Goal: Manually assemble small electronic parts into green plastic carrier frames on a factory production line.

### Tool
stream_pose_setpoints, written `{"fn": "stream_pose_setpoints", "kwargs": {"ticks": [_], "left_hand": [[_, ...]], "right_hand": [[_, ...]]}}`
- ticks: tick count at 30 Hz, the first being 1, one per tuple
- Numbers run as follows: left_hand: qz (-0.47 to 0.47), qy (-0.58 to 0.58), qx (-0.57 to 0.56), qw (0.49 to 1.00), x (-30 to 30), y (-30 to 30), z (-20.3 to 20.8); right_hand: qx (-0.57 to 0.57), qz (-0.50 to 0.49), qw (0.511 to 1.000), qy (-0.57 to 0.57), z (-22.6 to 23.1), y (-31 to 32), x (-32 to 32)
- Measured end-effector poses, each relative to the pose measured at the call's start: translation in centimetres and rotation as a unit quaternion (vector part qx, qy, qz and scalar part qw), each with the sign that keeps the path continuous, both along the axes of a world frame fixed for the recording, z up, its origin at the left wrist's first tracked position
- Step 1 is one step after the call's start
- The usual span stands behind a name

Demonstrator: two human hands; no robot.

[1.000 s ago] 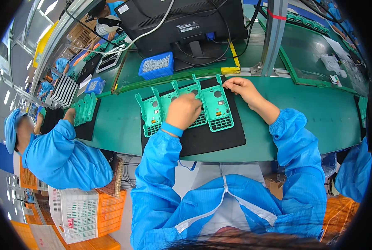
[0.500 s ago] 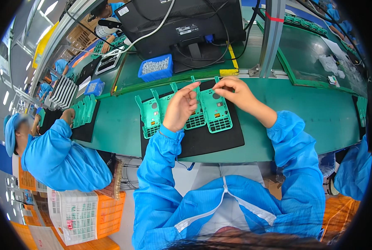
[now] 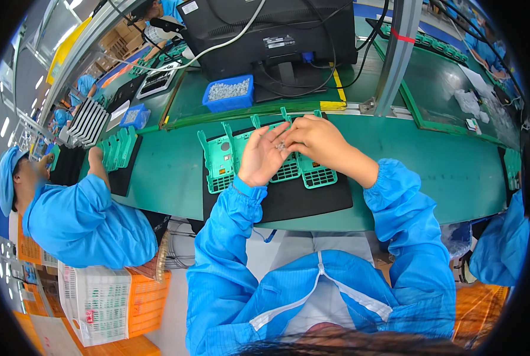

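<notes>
My left hand (image 3: 263,157) is turned palm up, fingers loosely spread, with several small greyish-white parts (image 3: 281,146) resting near its fingers. Over that palm, my right hand (image 3: 319,142) has its thumb and fingertips pinched together at those parts. How many of them it grips is hidden. Below both hands a row of green plastic casings (image 3: 220,161) with grid ends lies on a black mat (image 3: 277,206). My hands and wrists cover much of the middle and right casings.
Behind the casings stand a blue bin of small whitish pieces (image 3: 228,105) and a black monitor (image 3: 271,41). A metal post (image 3: 397,56) rises at back right. On the left, a person in blue (image 3: 93,219) works beside more green casings (image 3: 118,148).
My right hand has moved left and down onto my left palm. My left hand has opened from curled fingers, showing the small parts. The view has shifted slightly.
</notes>
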State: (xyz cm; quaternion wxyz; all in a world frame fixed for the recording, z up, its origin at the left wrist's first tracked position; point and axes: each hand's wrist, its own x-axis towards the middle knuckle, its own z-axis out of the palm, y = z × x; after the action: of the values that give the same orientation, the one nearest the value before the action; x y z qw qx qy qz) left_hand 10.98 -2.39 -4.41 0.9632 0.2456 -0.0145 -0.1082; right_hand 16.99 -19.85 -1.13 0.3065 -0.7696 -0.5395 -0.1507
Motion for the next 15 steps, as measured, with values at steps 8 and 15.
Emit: {"fn": "stream_pose_setpoints", "kwargs": {"ticks": [8,15], "left_hand": [[0.022,-0.042,0.076,0.996,-0.1,0.0,-0.6],[0.052,-0.054,0.117,0.990,-0.1,-0.6,-0.7]], "right_hand": [[-0.021,-0.037,0.999,0.017,0.0,0.5,-1.0],[-0.025,-0.054,0.998,0.007,-0.4,0.5,-1.0]]}}
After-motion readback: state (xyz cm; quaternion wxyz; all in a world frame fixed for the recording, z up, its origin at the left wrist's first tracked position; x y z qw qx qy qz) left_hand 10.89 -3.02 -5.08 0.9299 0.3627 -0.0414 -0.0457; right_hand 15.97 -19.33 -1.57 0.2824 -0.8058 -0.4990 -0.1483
